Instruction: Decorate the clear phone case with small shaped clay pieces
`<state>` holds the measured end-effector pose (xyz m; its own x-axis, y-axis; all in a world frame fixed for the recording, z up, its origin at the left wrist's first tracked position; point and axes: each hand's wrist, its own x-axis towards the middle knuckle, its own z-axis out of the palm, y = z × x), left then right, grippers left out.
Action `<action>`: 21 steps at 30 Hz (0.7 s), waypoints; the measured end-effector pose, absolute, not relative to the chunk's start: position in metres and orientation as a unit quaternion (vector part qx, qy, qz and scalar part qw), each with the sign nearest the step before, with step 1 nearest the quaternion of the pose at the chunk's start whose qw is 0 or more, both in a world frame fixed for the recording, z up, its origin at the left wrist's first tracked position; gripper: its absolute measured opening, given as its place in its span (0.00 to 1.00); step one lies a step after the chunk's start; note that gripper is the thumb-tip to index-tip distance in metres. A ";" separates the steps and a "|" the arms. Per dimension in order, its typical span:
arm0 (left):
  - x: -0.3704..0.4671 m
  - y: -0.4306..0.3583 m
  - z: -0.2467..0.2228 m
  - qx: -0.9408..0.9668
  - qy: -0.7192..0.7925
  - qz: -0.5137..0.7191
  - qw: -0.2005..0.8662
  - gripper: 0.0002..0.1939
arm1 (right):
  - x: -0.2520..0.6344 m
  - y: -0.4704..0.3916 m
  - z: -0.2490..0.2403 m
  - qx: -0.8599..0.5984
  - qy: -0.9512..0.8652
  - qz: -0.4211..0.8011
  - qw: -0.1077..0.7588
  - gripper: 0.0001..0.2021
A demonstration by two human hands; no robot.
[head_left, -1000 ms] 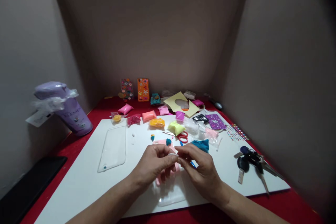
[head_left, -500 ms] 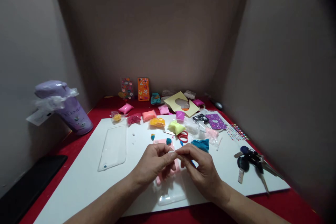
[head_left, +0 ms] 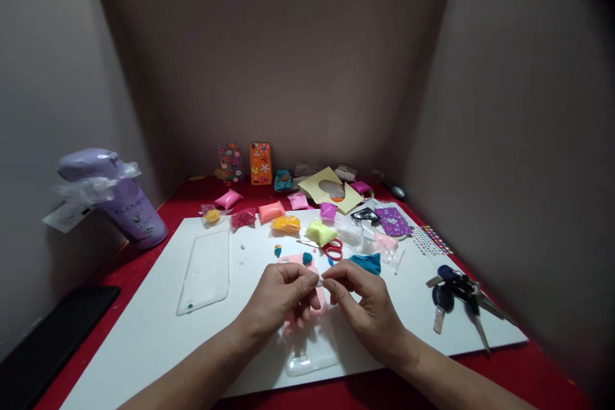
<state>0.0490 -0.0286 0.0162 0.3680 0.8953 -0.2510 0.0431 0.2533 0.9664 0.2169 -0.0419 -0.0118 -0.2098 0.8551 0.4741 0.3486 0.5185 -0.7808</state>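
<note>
One tiny white piece [head_left: 320, 282] is pinched by left hand [head_left: 273, 295] and right hand [head_left: 372, 304]; squeezed too hard, it could be flattened or torn between fingertips!

one scissors [head_left: 332, 250], one key bunch [head_left: 442, 298], perhaps four cases [head_left: 312, 368]

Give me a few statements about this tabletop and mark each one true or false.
1. The scissors have red handles. True.
2. The bunch of keys lies left of the scissors. False: it lies to their right.
3. The orange phone case stands at the back. True.
4. The left hand and right hand are far apart. False: their fingertips nearly meet at a small white piece.
</note>
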 end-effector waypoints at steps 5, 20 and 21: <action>0.050 -0.029 0.017 0.540 0.449 0.313 0.639 0.20 | 0.216 -0.041 -0.009 -0.430 -0.722 0.285 0.461 0.08; 0.046 -0.026 0.011 0.494 0.424 0.327 0.685 0.20 | 0.216 -0.038 -0.010 -0.424 -0.673 0.371 0.479 0.11; 0.046 -0.026 0.011 0.494 0.424 0.327 0.685 0.21 | 0.216 -0.038 -0.010 -0.426 -0.671 0.368 0.482 0.11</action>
